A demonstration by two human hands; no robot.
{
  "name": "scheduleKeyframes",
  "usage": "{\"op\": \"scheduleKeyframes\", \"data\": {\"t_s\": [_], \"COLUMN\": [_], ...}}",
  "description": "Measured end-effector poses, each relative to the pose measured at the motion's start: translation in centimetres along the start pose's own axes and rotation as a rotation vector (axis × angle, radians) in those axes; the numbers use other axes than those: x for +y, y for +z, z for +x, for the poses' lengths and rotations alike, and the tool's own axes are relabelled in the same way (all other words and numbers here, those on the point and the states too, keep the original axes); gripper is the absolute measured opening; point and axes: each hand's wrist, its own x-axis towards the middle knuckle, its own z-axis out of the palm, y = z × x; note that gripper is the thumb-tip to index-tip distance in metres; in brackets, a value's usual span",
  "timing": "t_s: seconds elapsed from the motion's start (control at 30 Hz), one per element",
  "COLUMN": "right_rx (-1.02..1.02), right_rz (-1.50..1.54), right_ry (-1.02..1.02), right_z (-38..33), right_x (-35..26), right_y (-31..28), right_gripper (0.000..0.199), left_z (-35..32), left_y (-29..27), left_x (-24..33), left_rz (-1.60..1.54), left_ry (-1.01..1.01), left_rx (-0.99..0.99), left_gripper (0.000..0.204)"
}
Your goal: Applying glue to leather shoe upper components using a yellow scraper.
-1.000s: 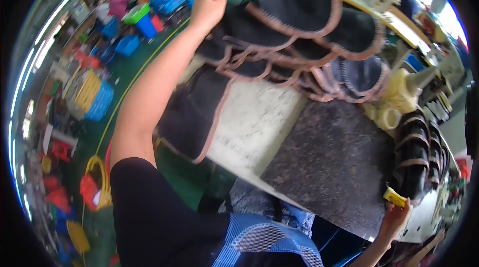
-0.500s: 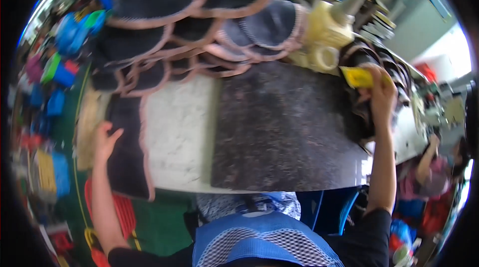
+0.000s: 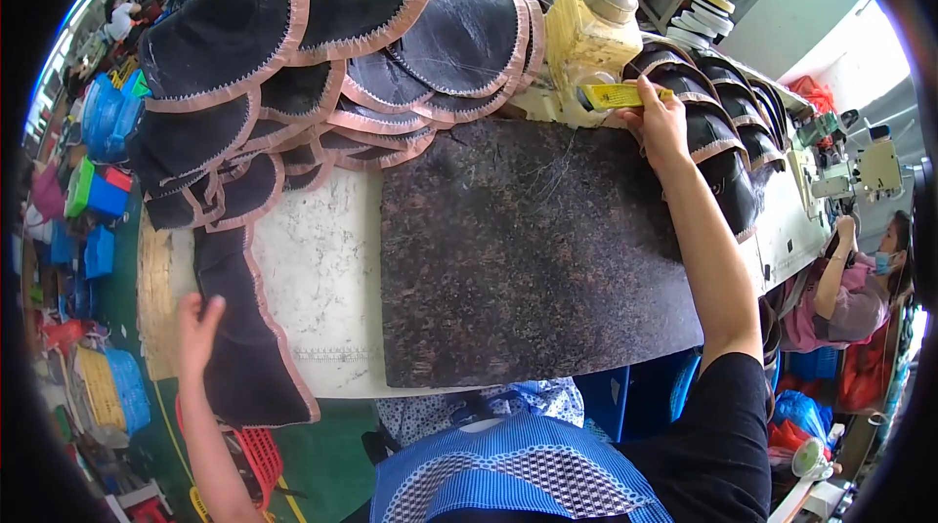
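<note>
My right hand (image 3: 660,128) is closed round a flat yellow tool (image 3: 621,96), its darker end pointing left beside a glue-stained yellowish plastic container (image 3: 589,35) with a grey cone-shaped top. I cannot make out the tool's kind. Thumb and fingers apart, my left hand (image 3: 198,333) is at the left edge of a long black sheet piece (image 3: 234,308) with a pinkish stitched border. Whether it touches the piece I cannot tell. That piece hangs over the table's front edge. Between my arms lies a dark stained board (image 3: 537,259).
Overlapping black rounded pieces (image 3: 371,0) with pinkish borders cover the table's far left. More curved black pieces (image 3: 713,142) are stacked at the right, beside my right forearm. A co-worker (image 3: 850,298) sits at the far right near a sewing machine (image 3: 870,167). A red basket (image 3: 256,464) stands below left.
My right hand has moved left with the yellow tool, from over the right stack to beside the container. My left hand has shifted slightly toward me. The whole view has shifted too.
</note>
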Motion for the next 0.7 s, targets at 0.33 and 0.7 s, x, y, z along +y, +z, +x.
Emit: {"op": "scheduleKeyframes", "data": {"t_s": [0.33, 0.7], "right_rx": [-0.179, -0.194], "right_rz": [0.56, 0.742], "right_ry": [0.39, 0.338], "right_z": [-5.4, -10.0], "right_x": [-1.9, -5.6], "right_y": [-1.6, -2.3], "right_gripper": [0.033, 0.033], "left_z": [-3.7, -7.2], "left_y": [-1.6, 15.0], "left_x": [7.5, 29.9], "left_rz": [-0.433, -0.274], "left_ry": [0.148, 0.421], "left_rx": [0.011, -0.576], "left_gripper": [0.054, 0.053]}}
